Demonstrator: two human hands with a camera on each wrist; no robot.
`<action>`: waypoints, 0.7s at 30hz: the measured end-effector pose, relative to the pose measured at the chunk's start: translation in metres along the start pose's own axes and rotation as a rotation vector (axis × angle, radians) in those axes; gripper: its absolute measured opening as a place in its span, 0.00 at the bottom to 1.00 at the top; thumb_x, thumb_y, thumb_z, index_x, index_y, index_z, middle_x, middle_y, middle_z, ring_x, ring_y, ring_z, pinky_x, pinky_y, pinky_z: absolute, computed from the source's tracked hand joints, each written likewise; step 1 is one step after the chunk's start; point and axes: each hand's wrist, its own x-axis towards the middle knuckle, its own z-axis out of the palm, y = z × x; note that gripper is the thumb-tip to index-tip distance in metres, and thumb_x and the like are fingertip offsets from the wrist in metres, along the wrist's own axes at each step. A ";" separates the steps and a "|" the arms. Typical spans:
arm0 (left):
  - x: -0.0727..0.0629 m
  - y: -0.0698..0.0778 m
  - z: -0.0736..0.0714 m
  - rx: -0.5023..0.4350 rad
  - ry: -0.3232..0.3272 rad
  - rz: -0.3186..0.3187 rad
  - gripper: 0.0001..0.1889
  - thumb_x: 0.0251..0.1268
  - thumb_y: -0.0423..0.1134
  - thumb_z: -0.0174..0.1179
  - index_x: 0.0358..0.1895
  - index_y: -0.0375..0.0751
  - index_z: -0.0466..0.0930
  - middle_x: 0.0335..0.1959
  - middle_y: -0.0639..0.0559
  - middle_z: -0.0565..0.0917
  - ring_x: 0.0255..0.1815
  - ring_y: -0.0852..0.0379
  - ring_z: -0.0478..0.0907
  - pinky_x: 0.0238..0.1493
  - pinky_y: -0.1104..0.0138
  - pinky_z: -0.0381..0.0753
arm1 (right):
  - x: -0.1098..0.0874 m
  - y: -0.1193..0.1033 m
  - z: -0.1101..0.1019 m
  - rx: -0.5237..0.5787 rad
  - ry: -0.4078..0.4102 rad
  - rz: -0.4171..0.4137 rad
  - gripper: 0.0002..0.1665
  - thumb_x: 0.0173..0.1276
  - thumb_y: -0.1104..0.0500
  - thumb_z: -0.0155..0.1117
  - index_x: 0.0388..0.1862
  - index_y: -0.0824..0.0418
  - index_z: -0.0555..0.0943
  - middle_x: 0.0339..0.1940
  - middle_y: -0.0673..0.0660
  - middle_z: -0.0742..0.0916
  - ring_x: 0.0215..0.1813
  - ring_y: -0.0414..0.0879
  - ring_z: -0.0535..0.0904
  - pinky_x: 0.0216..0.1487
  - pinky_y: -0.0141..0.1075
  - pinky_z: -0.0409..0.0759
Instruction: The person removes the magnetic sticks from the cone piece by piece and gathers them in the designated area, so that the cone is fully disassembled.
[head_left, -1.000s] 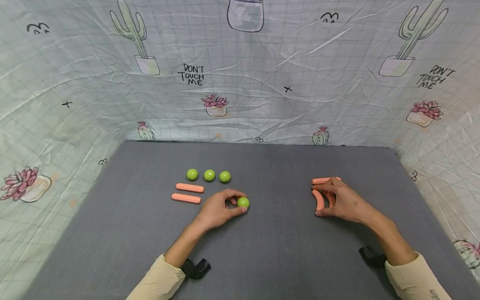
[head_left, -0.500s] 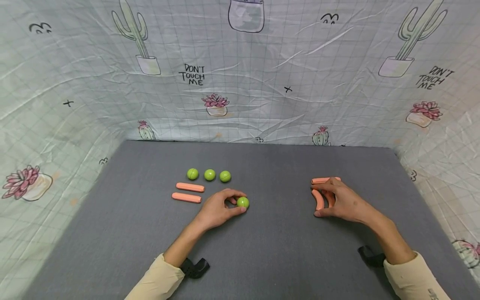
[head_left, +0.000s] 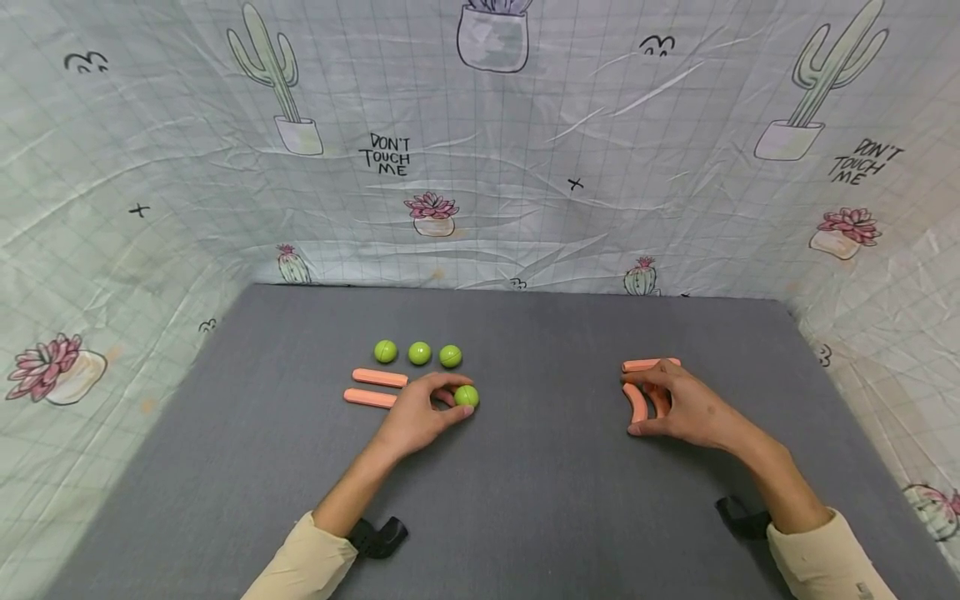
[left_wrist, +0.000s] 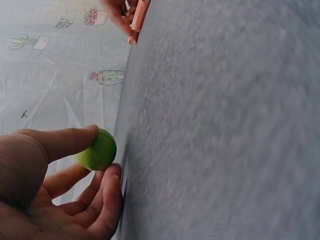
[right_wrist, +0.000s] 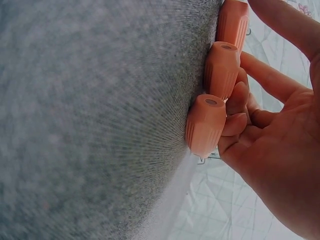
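In the head view, my left hand [head_left: 416,414] pinches a green ball [head_left: 467,397] between thumb and fingertips, just right of two straight orange-pink sausage-like sticks. In the left wrist view the ball [left_wrist: 101,151] sits at the thumb tip, close to the table surface. At the right, my right hand [head_left: 686,404] spans a curved orange-pink stick [head_left: 636,404], index finger at its far end and thumb at its near end. A second curved stick [head_left: 661,402] is partly hidden under the hand. The right wrist view shows several ribbed sticks [right_wrist: 205,125] side by side, with curled fingers against them.
Three more green balls [head_left: 419,353] lie in a row at the back left. Below them are two parallel straight sticks [head_left: 380,377], the nearer partly covered by the left hand. Another straight stick [head_left: 651,365] lies beyond the right hand. A patterned cloth [head_left: 510,200] surrounds the grey table [head_left: 540,500].
My left hand has shifted left and slightly away from me with the green ball, now covering the end of the nearer straight stick. My right hand stays in place.
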 end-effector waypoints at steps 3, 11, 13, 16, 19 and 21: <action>0.000 -0.001 -0.004 0.009 0.041 -0.009 0.19 0.63 0.34 0.74 0.57 0.45 0.87 0.49 0.48 0.89 0.44 0.56 0.84 0.46 0.66 0.80 | 0.000 0.000 -0.001 -0.002 -0.005 0.008 0.44 0.55 0.51 0.86 0.68 0.66 0.80 0.64 0.65 0.80 0.41 0.39 0.69 0.40 0.31 0.72; 0.001 -0.001 -0.010 0.065 0.146 -0.061 0.22 0.60 0.33 0.76 0.58 0.42 0.86 0.47 0.46 0.89 0.47 0.51 0.85 0.52 0.56 0.81 | 0.001 0.000 -0.002 0.003 -0.014 0.014 0.42 0.56 0.52 0.85 0.67 0.66 0.80 0.57 0.63 0.81 0.41 0.39 0.69 0.39 0.31 0.72; 0.002 -0.001 -0.011 0.077 0.164 -0.069 0.22 0.60 0.33 0.76 0.58 0.42 0.86 0.46 0.45 0.89 0.47 0.50 0.85 0.52 0.56 0.81 | 0.001 0.000 -0.001 0.001 -0.009 0.010 0.41 0.57 0.52 0.85 0.67 0.65 0.81 0.59 0.64 0.81 0.41 0.39 0.70 0.40 0.31 0.72; 0.004 0.001 -0.011 0.097 0.182 -0.078 0.22 0.59 0.32 0.76 0.58 0.43 0.86 0.44 0.45 0.90 0.47 0.50 0.85 0.50 0.58 0.80 | 0.000 0.001 0.000 -0.005 -0.002 0.005 0.41 0.57 0.51 0.84 0.67 0.65 0.81 0.59 0.64 0.81 0.42 0.39 0.70 0.40 0.31 0.73; 0.005 0.003 -0.011 0.119 0.196 -0.086 0.21 0.59 0.32 0.76 0.57 0.42 0.86 0.43 0.46 0.90 0.46 0.50 0.85 0.49 0.59 0.81 | 0.001 0.001 0.000 -0.011 0.002 0.001 0.40 0.58 0.51 0.84 0.67 0.65 0.81 0.58 0.63 0.82 0.43 0.39 0.70 0.41 0.32 0.74; 0.005 0.005 -0.011 0.127 0.201 -0.093 0.22 0.58 0.32 0.76 0.57 0.41 0.86 0.43 0.45 0.90 0.46 0.49 0.85 0.48 0.58 0.81 | 0.001 0.001 0.000 -0.016 0.005 -0.001 0.40 0.58 0.51 0.84 0.67 0.65 0.81 0.58 0.63 0.82 0.43 0.40 0.70 0.42 0.32 0.74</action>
